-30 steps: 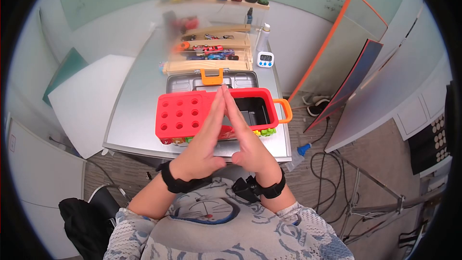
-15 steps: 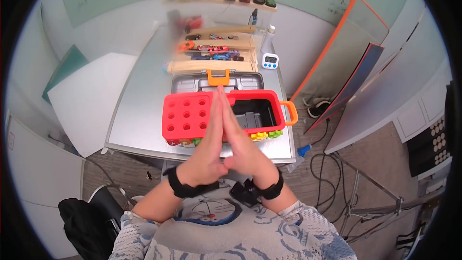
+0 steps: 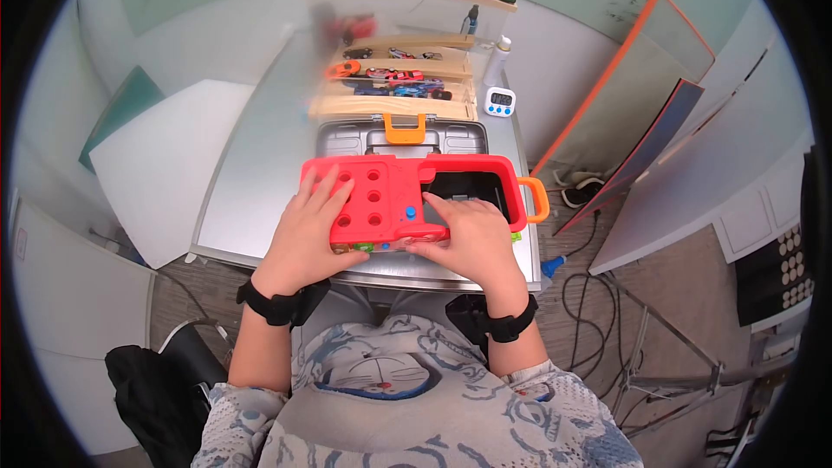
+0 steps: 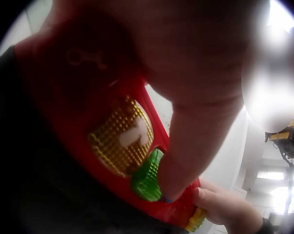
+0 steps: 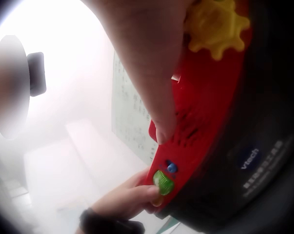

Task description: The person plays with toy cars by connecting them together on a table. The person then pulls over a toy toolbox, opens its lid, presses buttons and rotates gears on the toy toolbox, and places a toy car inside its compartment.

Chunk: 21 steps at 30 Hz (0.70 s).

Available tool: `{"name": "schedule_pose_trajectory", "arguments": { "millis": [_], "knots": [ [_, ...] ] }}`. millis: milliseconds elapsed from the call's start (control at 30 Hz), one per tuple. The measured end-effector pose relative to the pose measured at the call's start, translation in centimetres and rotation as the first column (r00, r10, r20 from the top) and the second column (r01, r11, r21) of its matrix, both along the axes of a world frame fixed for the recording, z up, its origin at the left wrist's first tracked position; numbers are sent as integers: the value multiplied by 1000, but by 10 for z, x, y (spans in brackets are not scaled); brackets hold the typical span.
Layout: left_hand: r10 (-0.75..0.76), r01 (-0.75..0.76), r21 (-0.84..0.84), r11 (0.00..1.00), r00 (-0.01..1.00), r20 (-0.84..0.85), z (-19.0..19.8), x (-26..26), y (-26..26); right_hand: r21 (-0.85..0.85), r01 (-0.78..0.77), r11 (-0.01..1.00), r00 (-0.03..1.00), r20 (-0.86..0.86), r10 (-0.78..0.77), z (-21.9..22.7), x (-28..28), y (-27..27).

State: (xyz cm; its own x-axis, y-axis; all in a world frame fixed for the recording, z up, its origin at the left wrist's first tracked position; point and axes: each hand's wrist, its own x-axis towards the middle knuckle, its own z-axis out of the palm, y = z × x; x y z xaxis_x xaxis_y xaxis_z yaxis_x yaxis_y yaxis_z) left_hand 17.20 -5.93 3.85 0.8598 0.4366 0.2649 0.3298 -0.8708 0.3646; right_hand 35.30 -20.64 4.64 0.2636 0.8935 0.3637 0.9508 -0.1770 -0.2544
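Note:
A red and black toy toolbox [image 3: 394, 175] stands on the table, with holes in its red top and a dark compartment at right. My left hand [image 3: 299, 230] rests on the holed part, fingers spread straight and thumb over the front edge beside a green button [image 4: 146, 180]. With its thumb on the front panel [image 5: 205, 92] and its fingers at the compartment's near rim, my right hand [image 3: 475, 241] grips the toolbox. The right fingertips are partly hidden. A yellow gear [image 5: 217, 28] sits on the front. Behind lies a grey lid [image 3: 347, 137] with an orange latch [image 3: 405, 130].
Wooden racks [image 3: 394, 107] of toy cars stand behind the toolbox on the metal table [image 3: 247, 182]. A white timer [image 3: 500, 102] and a bottle [image 3: 497, 62] are at the back right. Cables [image 3: 576, 316] lie on the floor at right.
My hands were pressed together, palms facing, above the toolbox. They have parted and come down onto it, the left on the holed top, the right on the front rim.

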Motion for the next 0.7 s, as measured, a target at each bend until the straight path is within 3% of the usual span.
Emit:
{"name": "schedule_pose_trajectory", "arguments": {
  "millis": [100, 433, 500, 700],
  "knots": [
    [-9, 4, -113, 994, 999, -41, 7, -2, 0, -7, -35, 999, 999, -20, 35, 0, 2, 0],
    [-27, 24, -147, 989, 1000, -16, 8, -6, 4, -24, -43, 999, 998, -48, 42, -1, 4, -1],
    [-177, 172, -253, 952, 984, 1, 8, -12, 14, -57, -37, 998, 997, -64, 33, 3, 3, -1],
    [-193, 189, -336, 923, 981, 22, 6, -16, 20, -109, -10, 994, 998, -65, 3, 5, 3, 0]
  ]
}}
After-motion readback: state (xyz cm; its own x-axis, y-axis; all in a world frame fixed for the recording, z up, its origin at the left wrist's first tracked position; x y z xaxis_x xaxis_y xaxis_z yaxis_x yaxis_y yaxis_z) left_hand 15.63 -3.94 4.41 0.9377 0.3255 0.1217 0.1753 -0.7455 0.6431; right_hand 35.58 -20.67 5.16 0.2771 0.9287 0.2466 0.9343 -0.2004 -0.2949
